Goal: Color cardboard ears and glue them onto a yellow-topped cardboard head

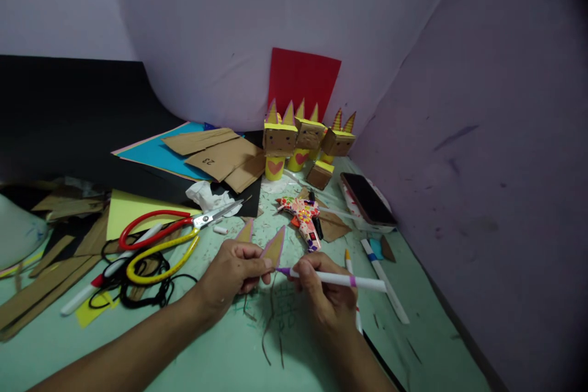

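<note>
The pointed yellow-brown cardboard ear with purple edge [274, 247] is above the green table [220, 352], pinched between the thumb and fingers of the left hand [236, 271]. The right hand [327, 294] holds a white marker with purple tip [342, 279], and this tip is at the ear's lower edge.

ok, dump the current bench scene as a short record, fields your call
left_hand: left hand, pinching pointed cardboard piece
right_hand: right hand, gripping purple marker
marker_tip: at the piece's lower edge
left_side: scissors, red and yellow handles
beyond_hands: floral glue gun
right_side: phone, face up
back: horned cardboard figures, red sheet behind
</note>
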Motion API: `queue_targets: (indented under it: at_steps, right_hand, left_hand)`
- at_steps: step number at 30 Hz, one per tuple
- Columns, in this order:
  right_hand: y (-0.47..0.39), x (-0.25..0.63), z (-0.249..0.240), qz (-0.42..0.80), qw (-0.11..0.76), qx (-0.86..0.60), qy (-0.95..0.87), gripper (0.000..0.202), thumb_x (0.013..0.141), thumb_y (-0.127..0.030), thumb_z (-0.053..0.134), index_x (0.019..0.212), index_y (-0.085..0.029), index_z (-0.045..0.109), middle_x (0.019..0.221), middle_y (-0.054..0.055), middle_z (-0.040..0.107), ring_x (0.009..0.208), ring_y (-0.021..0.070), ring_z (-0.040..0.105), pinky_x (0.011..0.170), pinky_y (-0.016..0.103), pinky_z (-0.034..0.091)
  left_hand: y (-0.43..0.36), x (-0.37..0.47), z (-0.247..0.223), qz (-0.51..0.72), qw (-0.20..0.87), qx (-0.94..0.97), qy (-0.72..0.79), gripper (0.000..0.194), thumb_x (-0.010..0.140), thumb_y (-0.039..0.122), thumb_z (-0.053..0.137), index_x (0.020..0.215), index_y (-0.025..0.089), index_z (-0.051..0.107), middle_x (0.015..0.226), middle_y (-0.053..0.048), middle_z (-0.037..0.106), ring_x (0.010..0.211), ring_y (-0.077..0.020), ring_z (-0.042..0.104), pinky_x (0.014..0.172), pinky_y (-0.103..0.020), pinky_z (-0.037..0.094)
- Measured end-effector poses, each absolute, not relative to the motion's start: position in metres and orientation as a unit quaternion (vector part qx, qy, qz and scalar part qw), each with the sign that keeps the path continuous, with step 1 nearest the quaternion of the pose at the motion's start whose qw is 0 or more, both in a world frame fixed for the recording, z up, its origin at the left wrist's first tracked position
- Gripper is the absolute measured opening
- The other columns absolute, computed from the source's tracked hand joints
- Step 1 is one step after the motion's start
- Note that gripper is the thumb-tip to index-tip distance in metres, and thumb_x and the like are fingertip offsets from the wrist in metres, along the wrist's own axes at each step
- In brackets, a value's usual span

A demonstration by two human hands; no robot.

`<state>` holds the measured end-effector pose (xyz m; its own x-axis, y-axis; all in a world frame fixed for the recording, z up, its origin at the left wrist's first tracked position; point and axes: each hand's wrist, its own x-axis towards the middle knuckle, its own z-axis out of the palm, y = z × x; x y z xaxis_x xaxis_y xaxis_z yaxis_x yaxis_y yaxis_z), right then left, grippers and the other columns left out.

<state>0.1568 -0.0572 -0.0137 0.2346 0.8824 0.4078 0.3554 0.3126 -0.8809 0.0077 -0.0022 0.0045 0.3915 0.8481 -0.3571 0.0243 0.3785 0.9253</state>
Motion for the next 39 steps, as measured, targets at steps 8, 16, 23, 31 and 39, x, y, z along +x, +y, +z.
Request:
queue_targets:
  at_steps: [8, 16, 23, 31, 39]
  right_hand:
    - [-0.057, 0.158, -0.012, 0.260, 0.572, -0.557, -0.543, 0.030, 0.084, -0.040, 0.054, 0.064, -0.018, 0.060, 0.050, -0.002, 0.051, 0.047, 0.0122, 0.047, 0.047, 0.024, 0.035]
    - [-0.049, 0.168, -0.020, 0.227, 0.594, -0.520, -0.571, 0.016, 0.087, -0.030, 0.053, 0.075, -0.021, 0.060, 0.061, -0.003, 0.056, 0.056, 0.0128, 0.052, 0.056, 0.025, 0.042]
    - [-0.046, 0.168, -0.023, 0.202, 0.639, -0.500, -0.549, 0.007, 0.088, -0.025, 0.054, 0.086, -0.023, 0.060, 0.068, -0.003, 0.058, 0.062, 0.0124, 0.054, 0.060, 0.025, 0.043]
    - [-0.050, 0.167, -0.016, 0.226, 0.592, -0.532, -0.561, 0.019, 0.088, -0.031, 0.052, 0.075, -0.020, 0.060, 0.060, -0.002, 0.056, 0.056, 0.0130, 0.052, 0.058, 0.026, 0.042]
    - [-0.050, 0.159, -0.013, 0.252, 0.634, -0.542, -0.491, 0.030, 0.085, -0.042, 0.054, 0.066, -0.019, 0.058, 0.055, -0.002, 0.054, 0.052, 0.0134, 0.049, 0.060, 0.029, 0.044]
  left_hand:
    - [-0.004, 0.007, 0.004, 0.291, 0.687, 0.482, 0.460, 0.028, 0.056, 0.037, 0.065, 0.045, 0.012, 0.059, 0.035, 0.004, 0.041, 0.033, -0.0035, 0.027, 0.038, -0.022, 0.010]
    - [-0.003, 0.006, 0.002, 0.281, 0.703, 0.472, 0.452, 0.022, 0.053, 0.033, 0.065, 0.049, 0.011, 0.064, 0.040, 0.000, 0.053, 0.033, -0.0039, 0.031, 0.036, -0.021, 0.012]
    - [-0.003, 0.008, 0.004, 0.279, 0.713, 0.469, 0.442, 0.022, 0.051, 0.033, 0.067, 0.047, 0.012, 0.064, 0.040, 0.000, 0.054, 0.031, -0.0031, 0.030, 0.035, -0.020, 0.012]
    - [-0.004, 0.007, 0.006, 0.277, 0.706, 0.468, 0.454, 0.021, 0.051, 0.032, 0.067, 0.047, 0.012, 0.063, 0.040, -0.001, 0.055, 0.032, -0.0043, 0.032, 0.036, -0.021, 0.013]
    - [-0.005, 0.008, 0.007, 0.281, 0.700, 0.480, 0.448, 0.021, 0.054, 0.031, 0.067, 0.045, 0.012, 0.063, 0.038, 0.001, 0.051, 0.033, -0.0044, 0.031, 0.038, -0.021, 0.013]
